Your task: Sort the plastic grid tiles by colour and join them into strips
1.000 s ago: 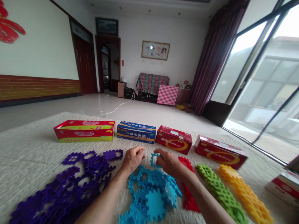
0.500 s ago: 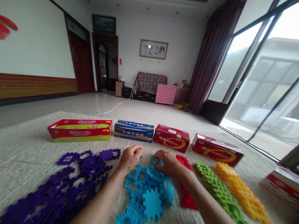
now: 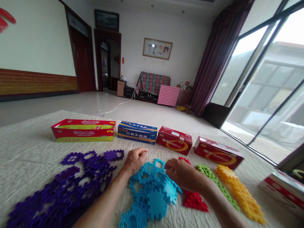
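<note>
My left hand (image 3: 136, 160) is closed in a loose fist at the far left edge of a pile of light-blue interlocking plastic pieces (image 3: 156, 202). Whether anything is inside its fingers is hidden. My right hand (image 3: 180, 171) lies over the pile's right side, fingers curled down beside the blue pieces; what they grip, if anything, cannot be seen. Between the hands, a blue frame-shaped piece (image 3: 159, 163) sits at the pile's far end. Red pieces (image 3: 194, 202) lie partly hidden under my right hand and forearm.
Purple pieces (image 3: 68, 190) spread on the left. Rows of green (image 3: 220, 185) and yellow pieces (image 3: 242, 196) lie to the right. Beyond stand a red-and-yellow box (image 3: 83, 131), a blue box (image 3: 137, 133) and two dark-red boxes (image 3: 174, 139). Another box (image 3: 282, 193) is at far right.
My right hand has moved to the right, from the frame-shaped blue piece to the pile's right side, and now covers more of the red pieces. My left hand stays nearly in place.
</note>
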A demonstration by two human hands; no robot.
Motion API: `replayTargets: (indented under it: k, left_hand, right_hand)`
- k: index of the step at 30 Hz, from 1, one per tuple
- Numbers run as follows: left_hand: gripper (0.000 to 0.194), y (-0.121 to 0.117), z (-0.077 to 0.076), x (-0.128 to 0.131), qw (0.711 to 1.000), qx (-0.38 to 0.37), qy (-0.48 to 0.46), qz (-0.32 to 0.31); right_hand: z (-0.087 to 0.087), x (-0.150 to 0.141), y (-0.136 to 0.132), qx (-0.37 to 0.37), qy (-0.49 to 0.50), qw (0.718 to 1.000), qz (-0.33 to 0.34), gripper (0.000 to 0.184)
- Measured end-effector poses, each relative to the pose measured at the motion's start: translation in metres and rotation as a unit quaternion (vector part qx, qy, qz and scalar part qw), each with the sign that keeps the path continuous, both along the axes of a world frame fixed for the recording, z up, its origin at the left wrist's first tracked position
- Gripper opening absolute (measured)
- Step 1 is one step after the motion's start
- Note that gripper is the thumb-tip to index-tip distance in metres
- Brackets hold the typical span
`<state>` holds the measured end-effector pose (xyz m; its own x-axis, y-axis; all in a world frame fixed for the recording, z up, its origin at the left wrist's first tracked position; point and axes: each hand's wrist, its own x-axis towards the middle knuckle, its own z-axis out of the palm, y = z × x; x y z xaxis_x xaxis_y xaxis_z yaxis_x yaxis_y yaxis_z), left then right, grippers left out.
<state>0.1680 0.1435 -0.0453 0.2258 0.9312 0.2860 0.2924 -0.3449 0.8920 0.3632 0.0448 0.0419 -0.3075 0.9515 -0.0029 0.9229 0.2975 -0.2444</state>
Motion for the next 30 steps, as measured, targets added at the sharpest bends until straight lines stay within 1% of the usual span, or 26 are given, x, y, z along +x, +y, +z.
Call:
replayTargets:
  k: [2, 5, 9, 12, 14, 16, 19, 21, 24, 25, 27, 29, 30]
  left_hand:
    - [0.032, -0.001, 0.001, 0.000, 1.000, -0.001, -0.008, -0.017]
    - [0.031, -0.002, 0.001, 0.001, 0.999, 0.012, 0.002, -0.045]
    - [0.029, -0.003, 0.003, 0.002, 0.996, 0.036, 0.036, -0.071]
    - [0.031, -0.005, 0.006, 0.001, 0.994, 0.035, 0.053, -0.091]
    - [0.032, -0.005, 0.007, 0.000, 0.993, 0.023, 0.055, -0.103]
    - [0.033, -0.005, 0.008, -0.001, 0.993, -0.001, 0.046, -0.112]
    - [0.033, -0.004, 0.008, -0.002, 0.993, -0.037, 0.026, -0.112]
    - [0.034, -0.003, 0.008, -0.002, 0.993, -0.045, 0.021, -0.105]
    - [0.034, -0.002, 0.008, -0.001, 0.994, -0.043, 0.020, -0.096]
    - [0.034, -0.002, 0.009, -0.001, 0.995, -0.042, 0.017, -0.093]
    - [0.034, -0.002, 0.009, -0.001, 0.995, -0.042, 0.002, -0.087]
    - [0.034, -0.002, 0.009, -0.001, 0.996, -0.043, -0.018, -0.081]
    - [0.033, -0.002, 0.009, -0.001, 0.996, -0.041, -0.025, -0.076]
  right_hand:
    - [-0.002, -0.005, -0.017, -0.003, -0.022, 1.000, 0.003, 0.021]
    - [-0.011, -0.011, -0.033, 0.002, -0.037, 0.999, -0.012, 0.028]
    - [-0.019, -0.020, -0.035, -0.010, -0.032, 0.999, -0.033, 0.030]
    - [-0.021, -0.024, -0.035, -0.014, -0.008, 0.999, -0.035, 0.028]
    - [-0.023, -0.025, -0.040, -0.007, 0.006, 1.000, -0.023, 0.029]
    - [-0.025, -0.026, -0.048, 0.007, 0.026, 1.000, 0.008, 0.030]
    - [-0.021, -0.026, -0.054, 0.023, 0.053, 0.997, 0.043, 0.028]
    - [-0.015, -0.025, -0.047, 0.027, 0.058, 0.998, 0.029, 0.026]
    - [-0.011, -0.021, -0.020, 0.039, 0.033, 0.998, -0.033, 0.023]
    - [-0.013, -0.019, -0.010, 0.044, 0.014, 0.998, -0.047, 0.023]
    - [-0.019, -0.015, 0.010, 0.044, -0.022, 0.998, -0.043, 0.030]
    - [-0.028, -0.012, 0.024, 0.039, -0.047, 0.998, -0.034, 0.037]
    - [-0.032, -0.011, 0.028, 0.036, -0.054, 0.997, -0.030, 0.036]
